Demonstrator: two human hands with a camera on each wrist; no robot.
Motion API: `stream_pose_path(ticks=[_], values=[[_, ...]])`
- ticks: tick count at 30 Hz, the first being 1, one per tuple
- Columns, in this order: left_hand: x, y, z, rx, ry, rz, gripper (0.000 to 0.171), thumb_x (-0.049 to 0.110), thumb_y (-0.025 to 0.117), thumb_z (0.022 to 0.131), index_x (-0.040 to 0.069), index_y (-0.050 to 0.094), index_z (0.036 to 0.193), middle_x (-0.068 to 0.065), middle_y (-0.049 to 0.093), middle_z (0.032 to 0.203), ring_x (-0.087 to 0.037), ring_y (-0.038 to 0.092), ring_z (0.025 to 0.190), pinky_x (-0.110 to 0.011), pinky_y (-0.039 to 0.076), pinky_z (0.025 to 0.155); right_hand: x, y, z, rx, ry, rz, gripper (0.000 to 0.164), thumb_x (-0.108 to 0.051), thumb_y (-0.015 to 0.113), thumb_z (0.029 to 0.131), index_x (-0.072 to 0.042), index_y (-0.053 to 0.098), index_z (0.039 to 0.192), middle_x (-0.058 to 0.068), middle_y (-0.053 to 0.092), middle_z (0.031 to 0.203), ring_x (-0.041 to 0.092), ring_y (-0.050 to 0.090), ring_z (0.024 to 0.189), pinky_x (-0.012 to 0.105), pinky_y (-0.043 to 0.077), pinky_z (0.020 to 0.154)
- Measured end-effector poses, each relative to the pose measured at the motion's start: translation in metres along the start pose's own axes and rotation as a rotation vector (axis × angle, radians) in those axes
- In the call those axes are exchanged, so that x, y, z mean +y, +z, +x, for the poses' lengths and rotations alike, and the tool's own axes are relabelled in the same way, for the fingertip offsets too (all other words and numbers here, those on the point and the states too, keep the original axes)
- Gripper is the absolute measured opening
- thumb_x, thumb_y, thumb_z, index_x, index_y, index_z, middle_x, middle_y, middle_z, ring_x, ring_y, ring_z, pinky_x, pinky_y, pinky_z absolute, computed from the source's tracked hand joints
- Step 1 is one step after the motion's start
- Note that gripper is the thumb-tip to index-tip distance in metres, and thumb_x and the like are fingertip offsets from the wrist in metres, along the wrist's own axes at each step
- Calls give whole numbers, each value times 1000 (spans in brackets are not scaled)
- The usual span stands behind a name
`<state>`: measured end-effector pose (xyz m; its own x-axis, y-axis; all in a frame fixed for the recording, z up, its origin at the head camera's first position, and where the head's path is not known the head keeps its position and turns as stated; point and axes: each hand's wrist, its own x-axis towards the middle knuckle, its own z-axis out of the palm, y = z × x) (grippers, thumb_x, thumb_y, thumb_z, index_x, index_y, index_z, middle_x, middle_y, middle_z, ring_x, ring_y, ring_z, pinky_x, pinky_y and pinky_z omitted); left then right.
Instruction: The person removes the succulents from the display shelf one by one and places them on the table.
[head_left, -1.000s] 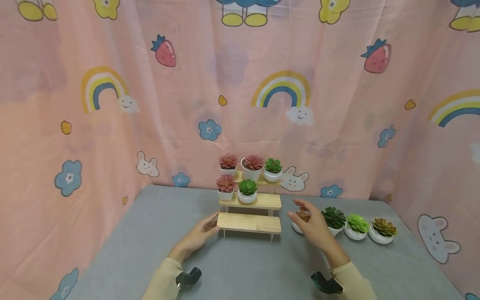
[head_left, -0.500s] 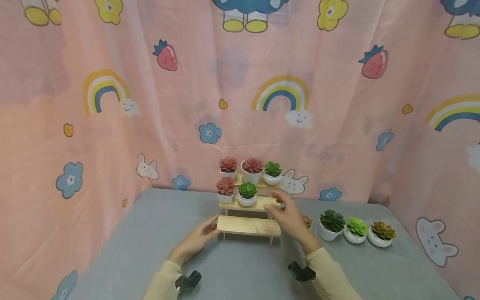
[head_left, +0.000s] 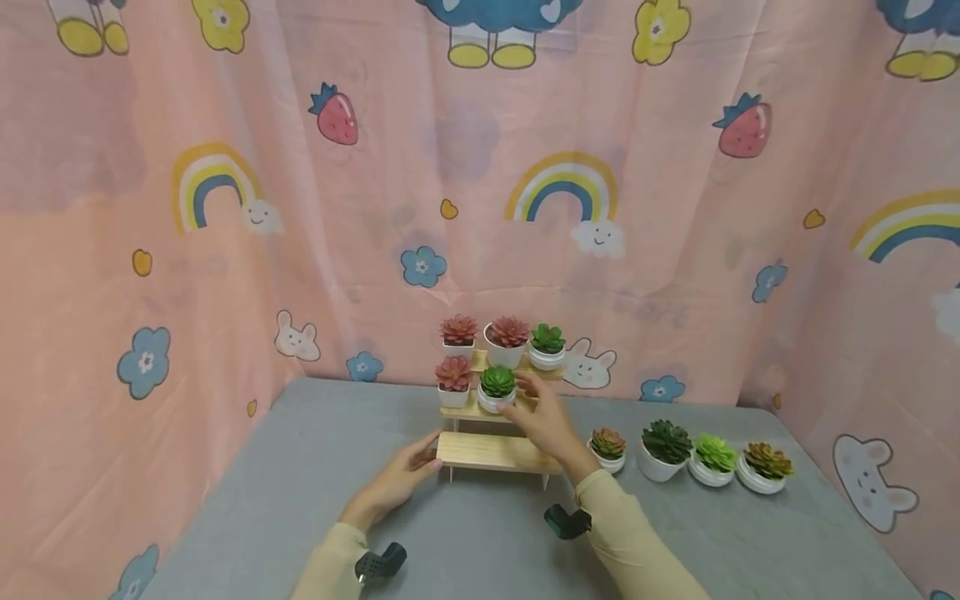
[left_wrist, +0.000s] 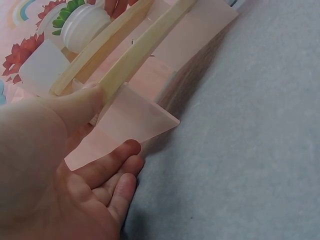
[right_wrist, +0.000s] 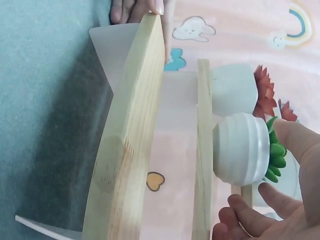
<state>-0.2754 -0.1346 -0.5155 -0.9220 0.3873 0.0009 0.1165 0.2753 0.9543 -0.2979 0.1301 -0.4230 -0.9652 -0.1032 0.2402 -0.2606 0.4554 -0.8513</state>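
A three-tier wooden shelf stand [head_left: 495, 452] with translucent legs stands on the table. My left hand [head_left: 397, 479] holds the left end of its lowest tier; in the left wrist view the thumb presses the wood edge and several fingers lie beside the leg [left_wrist: 137, 110]. On the middle tier, my right hand [head_left: 551, 429] reaches around the right side of a green succulent [head_left: 498, 380] in a ribbed white pot [right_wrist: 242, 149], thumb and fingers spread with the fingertips close to the rim. A red succulent [head_left: 453, 373] in a square pot sits just left of it.
The top tier bears two red succulents [head_left: 458, 328] [head_left: 508, 331] and a green one [head_left: 547, 337]. On the grey table [head_left: 315, 450] to the right stand an orange succulent [head_left: 608, 443], a dark green one [head_left: 666, 442], a bright green one [head_left: 715, 452] and a yellow-brown one [head_left: 767, 460]. A patterned pink curtain [head_left: 480, 275] hangs behind.
My right hand has moved left from the orange succulent, across the middle tier's right end, to the green succulent there. The left hand has stayed at the lowest tier's end.
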Motion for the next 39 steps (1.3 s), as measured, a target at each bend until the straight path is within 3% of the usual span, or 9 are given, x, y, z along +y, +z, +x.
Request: stream_pose_path(ticks=[14, 20, 24, 28, 32, 39], values=[[1, 2, -3, 8, -7, -7, 64, 33, 56, 105, 15, 30, 160, -27, 51, 148, -47, 42, 143, -63, 33, 117, -1, 10, 11, -8, 4, 81, 70, -9, 79, 86, 5, 44, 145, 28, 49, 148, 45, 48, 138, 54, 39, 118], [-1, 1, -1, 1, -4, 3, 64, 36, 55, 104, 17, 30, 161, -27, 49, 149, -47, 40, 144, -64, 32, 117, -1, 13, 12, 24, 37, 80, 70, -8, 80, 85, 1, 44, 145, 24, 51, 147, 42, 53, 135, 51, 42, 115], [-3, 1, -1, 2, -5, 2, 64, 35, 56, 104, 17, 31, 160, -26, 50, 149, -47, 41, 143, -63, 33, 117, -1, 15, 12, 37, 69, 75, 71, -10, 81, 85, -2, 45, 145, 22, 56, 142, 37, 59, 126, 49, 49, 108], [-2, 1, 0, 15, -12, -3, 63, 33, 57, 104, 17, 32, 160, -26, 51, 148, -46, 42, 143, -63, 34, 117, -1, 14, 11, 31, 41, 53, 65, -10, 81, 84, -1, 52, 142, 20, 63, 133, 33, 64, 113, 42, 57, 93], [0, 1, 0, 19, -3, -13, 63, 31, 56, 104, 15, 31, 160, -27, 50, 148, -47, 42, 143, -63, 33, 117, -2, 12, 12, 11, -3, 23, 57, -10, 82, 84, 0, 60, 135, 18, 67, 128, 29, 66, 106, 35, 58, 86], [0, 2, 0, 13, -1, 2, 63, 31, 56, 104, 15, 31, 160, -26, 52, 147, -45, 45, 141, -62, 35, 117, -1, 10, 8, -7, 12, 0, 54, -13, 81, 85, -1, 62, 135, 16, 69, 125, 25, 67, 101, 31, 58, 80]])
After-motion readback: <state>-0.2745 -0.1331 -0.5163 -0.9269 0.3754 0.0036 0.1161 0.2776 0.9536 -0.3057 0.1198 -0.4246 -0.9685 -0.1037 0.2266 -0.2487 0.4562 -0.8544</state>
